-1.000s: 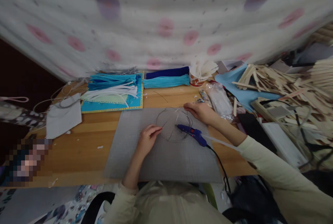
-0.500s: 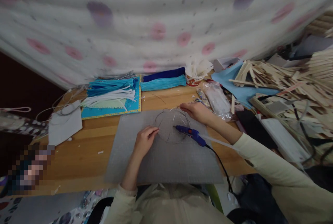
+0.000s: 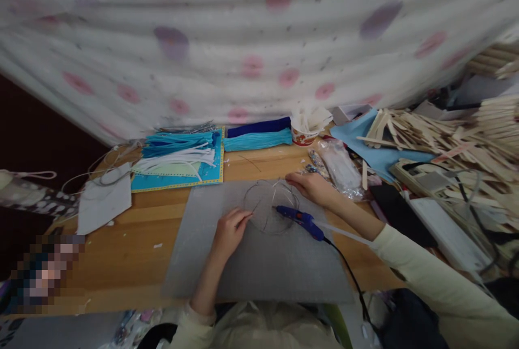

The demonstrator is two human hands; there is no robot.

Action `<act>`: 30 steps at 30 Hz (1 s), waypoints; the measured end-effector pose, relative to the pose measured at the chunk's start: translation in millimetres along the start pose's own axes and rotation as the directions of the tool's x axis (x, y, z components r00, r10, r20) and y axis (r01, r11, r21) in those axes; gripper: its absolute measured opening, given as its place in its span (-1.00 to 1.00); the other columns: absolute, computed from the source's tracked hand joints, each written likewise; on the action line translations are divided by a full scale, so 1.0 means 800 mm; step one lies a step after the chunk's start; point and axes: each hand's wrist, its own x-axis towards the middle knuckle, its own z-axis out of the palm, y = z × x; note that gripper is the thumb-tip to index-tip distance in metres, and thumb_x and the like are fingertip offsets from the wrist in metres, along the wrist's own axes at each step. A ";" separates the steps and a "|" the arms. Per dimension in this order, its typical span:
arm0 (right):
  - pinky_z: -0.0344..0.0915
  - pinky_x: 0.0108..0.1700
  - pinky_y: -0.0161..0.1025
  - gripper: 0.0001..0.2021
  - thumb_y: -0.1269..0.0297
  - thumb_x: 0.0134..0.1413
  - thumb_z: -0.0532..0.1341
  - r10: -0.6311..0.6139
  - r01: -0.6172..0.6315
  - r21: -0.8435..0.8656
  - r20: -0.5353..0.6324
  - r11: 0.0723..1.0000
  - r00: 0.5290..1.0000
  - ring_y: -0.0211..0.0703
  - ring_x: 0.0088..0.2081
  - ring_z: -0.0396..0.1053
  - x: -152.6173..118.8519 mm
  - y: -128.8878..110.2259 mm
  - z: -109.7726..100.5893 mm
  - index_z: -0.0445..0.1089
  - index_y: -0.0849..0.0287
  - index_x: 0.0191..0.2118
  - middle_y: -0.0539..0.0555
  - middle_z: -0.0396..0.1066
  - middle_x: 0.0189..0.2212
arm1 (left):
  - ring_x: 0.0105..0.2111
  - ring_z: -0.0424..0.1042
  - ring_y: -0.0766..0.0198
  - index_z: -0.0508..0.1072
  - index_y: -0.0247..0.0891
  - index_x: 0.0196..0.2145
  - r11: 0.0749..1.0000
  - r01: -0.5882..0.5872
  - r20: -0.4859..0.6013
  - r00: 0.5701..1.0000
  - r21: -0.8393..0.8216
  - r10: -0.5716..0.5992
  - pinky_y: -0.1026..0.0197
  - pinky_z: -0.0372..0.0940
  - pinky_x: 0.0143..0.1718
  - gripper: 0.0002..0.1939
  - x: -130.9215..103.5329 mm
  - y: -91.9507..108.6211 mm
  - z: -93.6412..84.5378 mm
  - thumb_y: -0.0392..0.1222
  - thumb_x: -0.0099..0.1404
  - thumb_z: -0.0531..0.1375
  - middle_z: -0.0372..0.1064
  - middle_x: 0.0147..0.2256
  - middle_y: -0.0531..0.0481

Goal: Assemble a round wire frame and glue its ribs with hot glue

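A ring of thin wire (image 3: 245,195) lies on the grey mat (image 3: 259,273), with finer wires crossing inside it. My left hand (image 3: 231,231) is at the ring's left side, thumb and fingers pinched on a thin wire that points in over the ring. At the far right of the ring, my right hand (image 3: 311,186) is closed in a pinch on the wire; its fingertips partly hide the spot. A blue glue gun (image 3: 299,220) lies below my right hand, its nozzle over the ring and a clear glue stick out of its back. Neither hand touches the gun.
Blue and white pipe cleaners (image 3: 178,146) lie on a blue sheet at back left, beside more blue bundles (image 3: 259,135). A paper cup (image 3: 305,135) stands at the back. Wooden sticks (image 3: 430,135) pile up at right. The gun's black cord (image 3: 351,270) runs off the table's front.
The view has tilted up slightly, so the table sits lower. A thin wire now shows more clearly, slanting from my left fingertips. My right hand keeps its pinch, and the glue gun stays put.
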 end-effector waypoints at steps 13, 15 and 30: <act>0.29 -0.26 -0.27 -0.73 0.29 0.34 0.00 0.001 -0.001 -0.020 -0.012 1.000 1.000 -0.11 -0.29 0.51 -0.007 0.001 0.000 0.43 0.15 -0.06 0.14 0.57 -0.31 | -0.33 0.55 0.23 0.58 -0.18 -0.19 0.999 -0.031 -0.017 0.999 0.018 0.032 0.21 0.46 -0.30 -0.79 -0.004 -0.001 0.006 -0.30 0.39 0.13 0.58 -0.33 -0.05; 0.29 -0.27 -0.27 -0.74 0.28 0.34 0.01 0.002 -0.002 -0.026 -0.011 1.000 1.000 -0.10 -0.31 0.51 -0.008 0.001 0.001 0.43 0.15 -0.07 0.14 0.56 -0.33 | -0.34 0.55 0.23 0.59 -0.18 -0.20 0.999 -0.037 -0.029 0.999 0.023 0.037 0.21 0.45 -0.31 -0.79 -0.005 0.000 0.006 -0.29 0.39 0.13 0.57 -0.34 -0.05; 0.28 -0.25 -0.27 -0.74 0.30 0.35 -0.01 -0.005 0.006 -0.071 0.015 0.997 1.000 -0.10 -0.28 0.49 -0.007 0.005 0.000 0.41 0.15 -0.05 0.16 0.55 -0.29 | -0.30 0.55 0.25 0.56 -0.19 -0.17 0.996 -0.079 -0.076 0.994 0.028 0.081 0.23 0.46 -0.28 -0.75 -0.011 0.007 0.018 -0.38 0.37 0.10 0.57 -0.31 -0.05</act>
